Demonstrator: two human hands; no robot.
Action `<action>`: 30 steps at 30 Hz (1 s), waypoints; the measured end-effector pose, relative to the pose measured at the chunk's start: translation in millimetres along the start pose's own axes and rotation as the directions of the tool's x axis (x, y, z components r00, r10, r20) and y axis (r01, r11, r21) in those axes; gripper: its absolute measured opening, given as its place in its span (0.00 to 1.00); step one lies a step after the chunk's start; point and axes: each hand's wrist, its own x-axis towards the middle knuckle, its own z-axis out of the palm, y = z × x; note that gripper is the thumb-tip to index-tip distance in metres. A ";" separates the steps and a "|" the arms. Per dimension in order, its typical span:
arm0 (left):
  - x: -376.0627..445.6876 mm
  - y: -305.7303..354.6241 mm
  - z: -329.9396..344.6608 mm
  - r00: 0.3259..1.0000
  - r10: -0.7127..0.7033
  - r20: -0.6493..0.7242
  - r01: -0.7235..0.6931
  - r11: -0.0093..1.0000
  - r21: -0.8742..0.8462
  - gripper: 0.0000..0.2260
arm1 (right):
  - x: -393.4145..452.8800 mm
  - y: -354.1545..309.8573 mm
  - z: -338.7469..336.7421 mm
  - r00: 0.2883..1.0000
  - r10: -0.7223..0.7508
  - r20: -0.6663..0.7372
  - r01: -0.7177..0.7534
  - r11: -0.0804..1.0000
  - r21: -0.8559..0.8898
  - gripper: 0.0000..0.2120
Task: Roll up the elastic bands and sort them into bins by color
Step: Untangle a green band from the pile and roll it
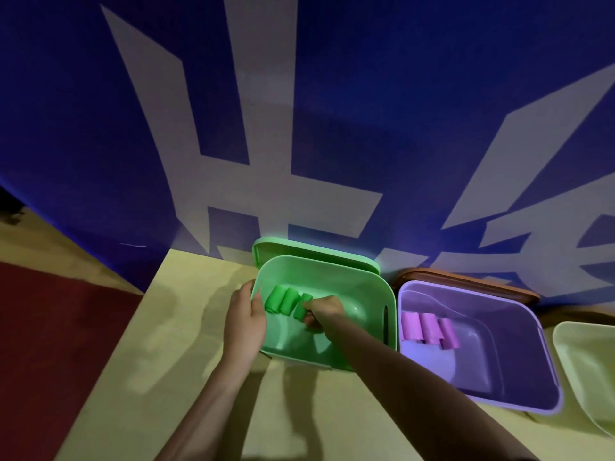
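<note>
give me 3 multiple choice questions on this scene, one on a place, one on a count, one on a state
1. Where does the purple bin stand relative to the green bin?
A. to its left
B. to its right
C. stacked on top of it

2. How many pink rolls lie in the purple bin?
A. one
B. three
C. six

3. What is the right hand doing?
A. holding a green roll inside the green bin
B. resting flat on the table
C. lifting the purple bin

Answers:
1 B, the purple bin sits right of the green one.
2 B, three pink rolls lie side by side.
3 A, its fingers curl on the rightmost green roll, while the left hand touches the bin's left rim.
</note>
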 end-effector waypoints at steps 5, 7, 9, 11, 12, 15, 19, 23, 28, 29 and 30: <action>2.2 -5.7 2.5 1.000 0.003 -0.015 -0.004 0.999 -0.038 0.13 | 7.9 1.7 11.1 0.997 -0.051 -0.063 0.043 0.992 -0.116 0.15; 2.9 -6.8 2.7 1.000 0.001 -0.018 -0.002 0.999 -0.047 0.13 | 9.8 2.7 15.6 0.991 -0.101 -0.087 0.083 0.980 -0.183 0.15; 3.2 -7.0 2.9 1.000 -0.003 -0.015 0.002 0.998 -0.060 0.13 | 9.1 3.2 19.8 0.984 -0.142 -0.105 0.116 0.969 -0.220 0.16; 3.1 -7.4 3.2 1.000 -0.007 -0.014 0.006 0.998 -0.065 0.13 | 8.3 4.1 21.8 0.978 -0.165 -0.125 0.132 0.963 -0.235 0.16; 3.2 -7.7 3.2 1.000 -0.006 -0.013 0.005 0.998 -0.067 0.13 | 8.7 4.7 22.1 0.976 -0.170 -0.133 0.135 0.962 -0.236 0.16; 4.3 -10.0 3.6 1.000 -0.007 -0.016 0.005 0.997 -0.072 0.13 | 8.7 5.3 20.1 0.978 -0.144 -0.148 0.112 0.972 -0.206 0.17; 6.0 -13.4 5.3 1.000 -0.010 -0.011 0.009 0.997 -0.080 0.13 | 11.3 1.9 17.0 0.990 -0.092 -0.107 0.072 0.980 -0.183 0.16; 6.9 -14.2 5.9 1.000 -0.010 -0.010 0.009 0.995 -0.096 0.13 | 13.1 1.3 17.6 0.993 -0.097 -0.064 0.085 0.982 -0.171 0.20; 8.2 -18.3 7.7 1.000 -0.021 -0.012 0.019 0.993 -0.115 0.13 | 10.5 1.2 9.2 0.994 -0.102 -0.044 0.099 0.994 -0.054 0.21; 8.0 -18.5 7.9 1.000 -0.021 -0.012 0.020 0.993 -0.117 0.13 | 10.9 1.1 7.2 0.994 -0.102 -0.045 0.100 0.994 -0.046 0.19; 8.0 -19.2 8.1 1.000 -0.022 -0.011 0.020 0.992 -0.121 0.13 | 11.2 1.4 5.2 0.993 -0.108 -0.049 0.105 0.993 -0.060 0.17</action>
